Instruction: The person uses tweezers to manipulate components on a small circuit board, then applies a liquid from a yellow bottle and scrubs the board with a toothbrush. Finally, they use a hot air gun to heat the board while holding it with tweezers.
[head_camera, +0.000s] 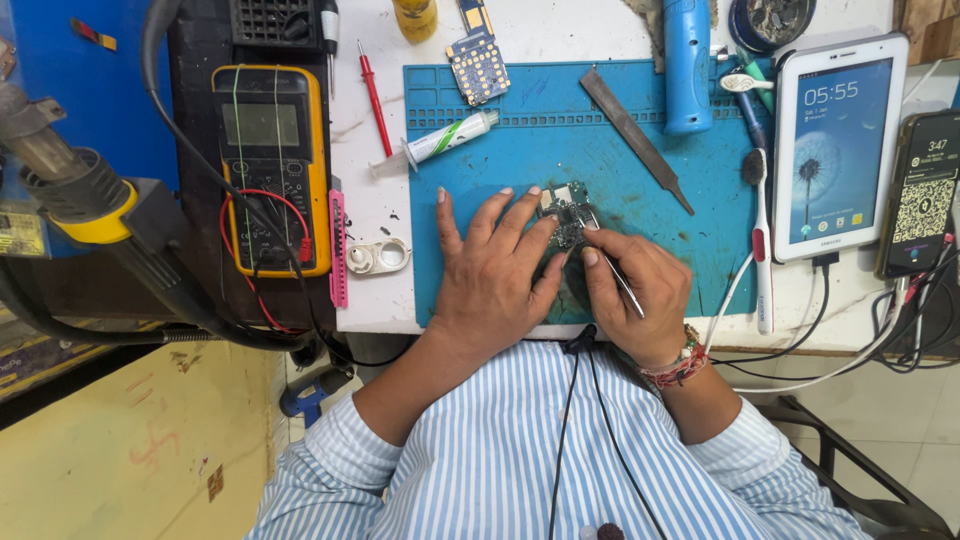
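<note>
On the blue mat: small circuit board sits mid-mat, near the counter's front edge, right under my view.
Left hand: my left hand lies flat with fingers spread, tips pressing the board, I'd guess so it doesn't skate around.
Right hand: right hand is pinched shut on thin metal tweezers, tips at the board's edge, held like a pen for fine control.
Containers: round tin at the top right holds dark bits, can't tell what. Syringe tube lies on the mat's upper left.
Off to the side: yellow multimeter parked left, within reach.

small dark circuit board flat on mat
</note>
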